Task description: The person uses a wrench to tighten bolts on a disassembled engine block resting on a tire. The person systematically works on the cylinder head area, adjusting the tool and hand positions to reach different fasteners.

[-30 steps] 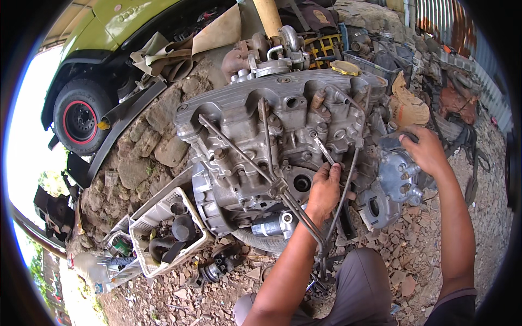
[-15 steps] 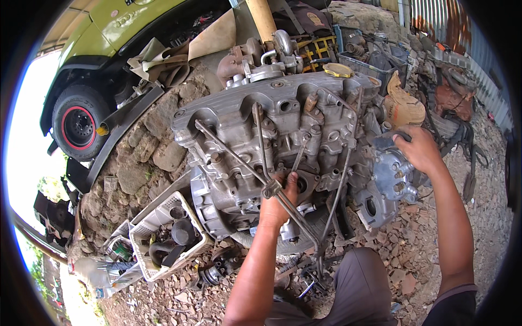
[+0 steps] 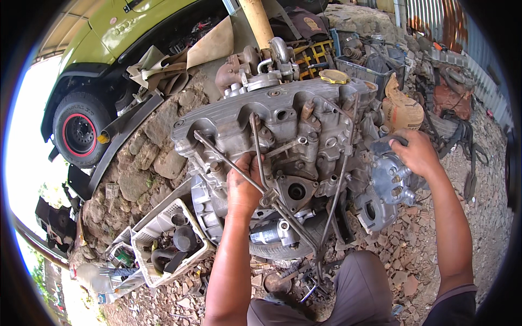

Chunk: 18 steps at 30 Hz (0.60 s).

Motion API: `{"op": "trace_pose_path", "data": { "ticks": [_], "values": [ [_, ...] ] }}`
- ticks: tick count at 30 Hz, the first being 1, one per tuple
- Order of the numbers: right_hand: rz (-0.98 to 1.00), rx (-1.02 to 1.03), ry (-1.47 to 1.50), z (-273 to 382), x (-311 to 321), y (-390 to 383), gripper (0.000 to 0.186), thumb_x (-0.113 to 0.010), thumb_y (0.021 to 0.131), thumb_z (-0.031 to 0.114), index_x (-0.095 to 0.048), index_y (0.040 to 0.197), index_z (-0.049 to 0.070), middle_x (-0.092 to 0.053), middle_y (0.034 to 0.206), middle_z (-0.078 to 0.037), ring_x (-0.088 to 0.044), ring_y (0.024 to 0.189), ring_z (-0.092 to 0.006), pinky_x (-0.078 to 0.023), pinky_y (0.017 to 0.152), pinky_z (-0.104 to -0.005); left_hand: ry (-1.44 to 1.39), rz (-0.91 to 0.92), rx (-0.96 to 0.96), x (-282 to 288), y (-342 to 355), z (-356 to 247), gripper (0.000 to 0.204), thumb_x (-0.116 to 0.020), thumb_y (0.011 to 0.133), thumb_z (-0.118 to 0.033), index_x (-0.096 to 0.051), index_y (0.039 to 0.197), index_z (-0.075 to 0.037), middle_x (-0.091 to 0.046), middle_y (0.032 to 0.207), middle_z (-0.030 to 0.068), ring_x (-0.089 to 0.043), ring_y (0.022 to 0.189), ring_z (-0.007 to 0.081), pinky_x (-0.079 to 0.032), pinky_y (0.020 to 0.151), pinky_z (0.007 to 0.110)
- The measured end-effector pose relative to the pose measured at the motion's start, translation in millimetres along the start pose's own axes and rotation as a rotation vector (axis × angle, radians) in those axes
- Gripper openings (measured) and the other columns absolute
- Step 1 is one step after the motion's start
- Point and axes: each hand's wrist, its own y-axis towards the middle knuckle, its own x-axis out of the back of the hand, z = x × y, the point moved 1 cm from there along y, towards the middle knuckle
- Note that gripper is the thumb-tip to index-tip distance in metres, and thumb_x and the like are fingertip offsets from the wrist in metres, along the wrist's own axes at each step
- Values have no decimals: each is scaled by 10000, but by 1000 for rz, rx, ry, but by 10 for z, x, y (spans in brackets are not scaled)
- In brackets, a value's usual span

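"Where is the wrench now?"

"Its ring end sits on a bolt head on the side of the engine, about the middle. The handle points out to my left, tilted a little downward."

"That isn't how it stood a second ago."

"No. Back then the handle ran down to the right from the same bolt; half a second ago it ran down and slightly left. Now it has swung round almost level."

"And your left hand?"

"Fingers curled around the free end of the handle. The whole hand has travelled left with it, from near the right-hand metal pipe to just behind the slanting left pipe, which crosses in front of it."

"So what shows that didn't before?"

"The round flanged port below the bolt. My hand partly covered it half a second ago; now it's in full view. The silver cylinder under it is clear of my forearm too."

"Has the right hand moved?"

"Hardly. It's on the same dark piece above the round metal casing, thumb on the near side. I can't tell whether it's gripping or only leaning there."
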Motion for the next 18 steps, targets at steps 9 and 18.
{"op": "trace_pose_path", "data": {
  "ticks": [9, 18],
  "values": [
    [18, -2, 16, -8, -6, 7, 363, -627, 831, 282, -677, 1092, 34, -676, 1021, -229, -637, 992, -394, -487, 877, -423, -389, 240, 285, -414, -703, -66, 298, -465, 1025, -314, -521, 953, -30, -597, 657, 43, -553, 597, 126, -452, 561, 311],
    [-20, 37, 8, -7, 4, -7, 347, -620, 834, 257, -673, 1056, -4, -672, 999, -236, -637, 973, -395, -483, 862, -415, -576, 112, 186, -1111, -941, -80, 276, -452, 1028, -316, -468, 991, -43, -582, 636, 48, -486, 455, 96, -409, 435, 252]
  ]
}}
